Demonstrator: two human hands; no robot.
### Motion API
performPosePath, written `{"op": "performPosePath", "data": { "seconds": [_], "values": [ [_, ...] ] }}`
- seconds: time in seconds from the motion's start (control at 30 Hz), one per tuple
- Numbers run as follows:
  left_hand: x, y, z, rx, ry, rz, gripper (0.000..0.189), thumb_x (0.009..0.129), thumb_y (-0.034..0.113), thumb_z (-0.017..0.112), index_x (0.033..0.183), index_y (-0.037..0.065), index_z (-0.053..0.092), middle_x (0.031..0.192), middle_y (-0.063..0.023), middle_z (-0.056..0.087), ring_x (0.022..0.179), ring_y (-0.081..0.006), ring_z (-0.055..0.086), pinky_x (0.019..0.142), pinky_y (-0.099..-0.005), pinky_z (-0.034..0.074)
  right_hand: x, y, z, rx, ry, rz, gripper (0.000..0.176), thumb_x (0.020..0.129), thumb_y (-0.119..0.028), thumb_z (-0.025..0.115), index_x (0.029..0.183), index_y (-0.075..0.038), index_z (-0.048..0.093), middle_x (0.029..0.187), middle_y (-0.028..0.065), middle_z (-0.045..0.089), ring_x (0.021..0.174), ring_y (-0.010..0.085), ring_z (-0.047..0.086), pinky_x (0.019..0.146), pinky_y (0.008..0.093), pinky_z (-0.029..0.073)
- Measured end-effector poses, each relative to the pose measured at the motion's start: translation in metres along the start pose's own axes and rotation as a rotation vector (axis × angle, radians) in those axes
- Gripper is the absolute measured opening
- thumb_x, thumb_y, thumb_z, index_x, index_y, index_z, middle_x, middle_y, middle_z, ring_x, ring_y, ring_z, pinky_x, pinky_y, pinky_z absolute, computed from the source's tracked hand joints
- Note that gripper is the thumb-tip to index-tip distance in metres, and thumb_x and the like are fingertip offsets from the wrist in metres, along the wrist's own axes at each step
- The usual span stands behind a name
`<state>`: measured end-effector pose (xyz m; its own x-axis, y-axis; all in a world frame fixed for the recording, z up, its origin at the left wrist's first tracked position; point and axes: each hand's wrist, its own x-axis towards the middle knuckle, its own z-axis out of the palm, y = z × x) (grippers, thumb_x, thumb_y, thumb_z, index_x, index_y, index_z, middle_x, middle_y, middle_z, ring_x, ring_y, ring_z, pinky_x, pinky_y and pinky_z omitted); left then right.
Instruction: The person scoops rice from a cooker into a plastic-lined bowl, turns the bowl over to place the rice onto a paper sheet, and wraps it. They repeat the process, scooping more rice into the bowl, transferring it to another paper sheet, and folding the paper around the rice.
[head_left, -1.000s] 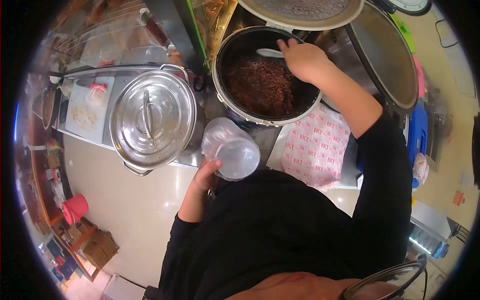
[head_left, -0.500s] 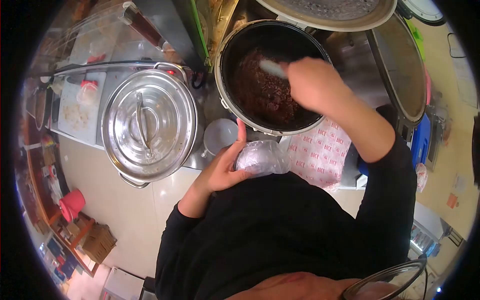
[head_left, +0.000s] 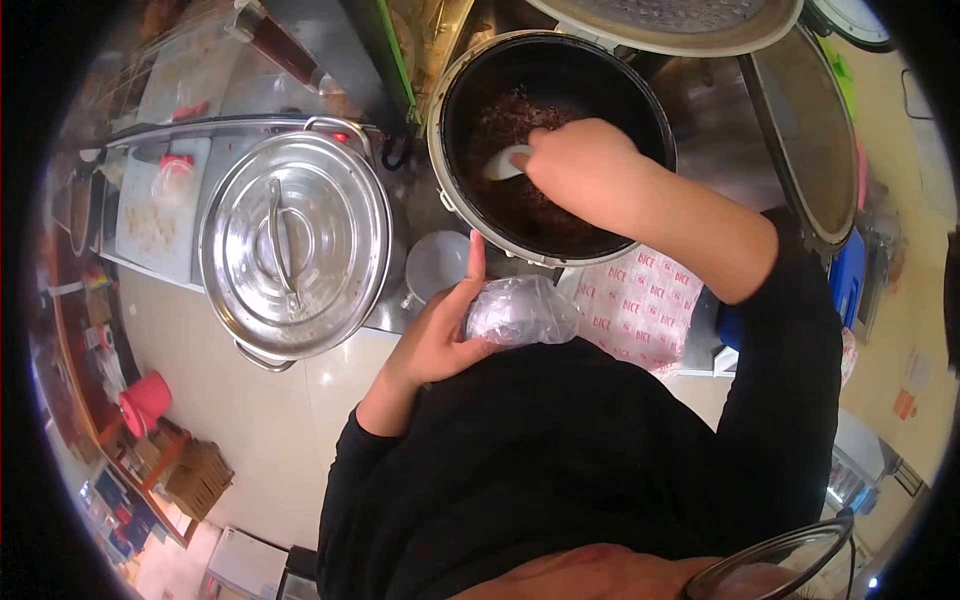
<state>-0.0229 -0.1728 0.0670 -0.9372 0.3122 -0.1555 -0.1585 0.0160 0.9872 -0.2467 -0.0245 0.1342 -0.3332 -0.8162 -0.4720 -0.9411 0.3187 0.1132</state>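
My right hand (head_left: 580, 165) reaches down into the black inner pot of a rice cooker (head_left: 437, 150), closed on a white rice paddle (head_left: 506, 164). The paddle's head is against dark reddish-brown cooked grains (head_left: 515, 118) that lie on the pot's bottom and cling to its wall. My forearm crosses the pot's right rim. In front of my body, just below the cooker, my left hand (head_left: 445, 335) is wrapped round a crinkled clear plastic bag (head_left: 520, 312) with a rounded shape. Its thumb lies along the near side and a finger points up towards the cooker.
Left of the cooker stands a large steel pot with a lid (head_left: 300, 245). A small white bowl (head_left: 437, 264) sits between them. Red-printed paper (head_left: 640, 305) lies at the counter's front edge. The cooker's raised lid (head_left: 690, 40) is behind, with a white cutting board (head_left: 165, 215) far left.
My right hand and the paddle have moved left and slightly down inside the pot, the forearm lying flatter across the rim. My left hand still holds the plastic bag, nearly in place.
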Motion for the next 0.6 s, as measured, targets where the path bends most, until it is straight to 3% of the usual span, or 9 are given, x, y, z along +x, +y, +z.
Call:
{"op": "performPosePath", "data": {
  "seconds": [0.07, 0.1, 0.13, 0.2, 0.33, 0.43, 0.5, 0.6],
  "values": [
    [-0.001, -0.004, -0.001, -0.025, 0.017, 0.004, 0.097, 0.082, 0.034, 0.063, 0.150, -0.012, 0.011, 0.162, -0.0202, 0.003, 0.121, -0.0204, 0.052, 0.098, -0.0312, 0.041, -0.017, 0.008, -0.024, -0.020, -0.061, 0.031, 0.025, 0.086, -0.017, 0.058, 0.106, -0.014, 0.071, 0.086, 0.0109, 0.069, 0.077, 0.0291, 0.070, 0.064, 0.0411, 0.056],
    [0.000, -0.005, 0.001, -0.037, 0.035, 0.018, 0.098, 0.082, 0.033, 0.063, 0.150, -0.012, 0.009, 0.161, -0.0201, 0.005, 0.121, -0.0202, 0.052, 0.097, -0.0311, 0.041, -0.023, 0.018, -0.026, 0.010, 0.009, 0.092, 0.022, 0.087, -0.015, 0.057, 0.102, -0.015, 0.073, 0.077, 0.0113, 0.069, 0.076, 0.0292, 0.070, 0.065, 0.0417, 0.055],
    [0.000, -0.007, 0.002, -0.050, 0.054, 0.033, 0.099, 0.081, 0.033, 0.063, 0.150, -0.012, 0.008, 0.160, -0.0200, 0.008, 0.120, -0.0199, 0.053, 0.097, -0.0310, 0.041, -0.020, 0.027, -0.019, 0.015, 0.136, 0.156, 0.014, 0.076, -0.013, 0.065, 0.082, -0.008, 0.076, 0.082, 0.0154, 0.072, 0.077, 0.0307, 0.072, 0.065, 0.0430, 0.058],
    [0.003, -0.010, 0.008, -0.074, 0.119, 0.089, 0.103, 0.081, 0.032, 0.063, 0.151, -0.011, 0.002, 0.154, -0.0213, 0.030, 0.115, -0.0192, 0.055, 0.096, -0.0301, 0.041, -0.009, 0.041, -0.007, 0.086, 0.087, 0.258, 0.021, 0.077, -0.010, 0.063, 0.093, -0.011, 0.077, 0.090, 0.0168, 0.072, 0.084, 0.0327, 0.071, 0.071, 0.0442, 0.057],
    [0.007, -0.001, 0.007, -0.012, 0.084, 0.038, 0.104, 0.081, 0.031, 0.066, 0.151, -0.011, 0.001, 0.138, -0.0212, 0.045, 0.108, -0.0204, 0.058, 0.094, -0.0287, 0.041, 0.001, 0.046, 0.029, 0.459, -0.039, 0.252, 0.034, 0.080, -0.005, 0.059, 0.110, -0.014, 0.073, 0.101, 0.0175, 0.071, 0.094, 0.0343, 0.069, 0.082, 0.0442, 0.055],
    [0.006, 0.008, 0.007, -0.080, 0.073, -0.043, 0.099, 0.079, 0.024, 0.066, 0.150, -0.012, 0.007, 0.125, -0.0241, 0.054, 0.110, -0.0257, 0.060, 0.095, -0.0293, 0.040, 0.002, 0.037, 0.024, 0.533, -0.136, 0.207, 0.035, 0.085, -0.006, 0.058, 0.117, -0.013, 0.070, 0.110, 0.0170, 0.069, 0.102, 0.0356, 0.066, 0.089, 0.0425, 0.052],
    [0.009, 0.006, 0.009, -0.048, 0.108, 0.058, 0.098, 0.079, 0.024, 0.066, 0.150, -0.012, 0.008, 0.117, -0.0221, 0.058, 0.107, -0.0232, 0.059, 0.096, -0.0283, 0.040, 0.001, 0.031, 0.022, 0.574, -0.152, 0.169, 0.034, 0.085, -0.006, 0.058, 0.117, -0.011, 0.070, 0.110, 0.0167, 0.069, 0.103, 0.0351, 0.065, 0.090, 0.0423, 0.052],
    [0.009, 0.006, 0.005, -0.056, 0.074, 0.034, 0.097, 0.080, 0.024, 0.066, 0.149, -0.012, 0.009, 0.118, -0.0220, 0.058, 0.107, -0.0203, 0.057, 0.096, -0.0272, 0.039, 0.004, 0.029, 0.032, 0.632, -0.145, 0.055, 0.035, 0.083, -0.004, 0.059, 0.116, -0.009, 0.070, 0.107, 0.0187, 0.069, 0.099, 0.0337, 0.066, 0.086, 0.0416, 0.052]
  ]
}}
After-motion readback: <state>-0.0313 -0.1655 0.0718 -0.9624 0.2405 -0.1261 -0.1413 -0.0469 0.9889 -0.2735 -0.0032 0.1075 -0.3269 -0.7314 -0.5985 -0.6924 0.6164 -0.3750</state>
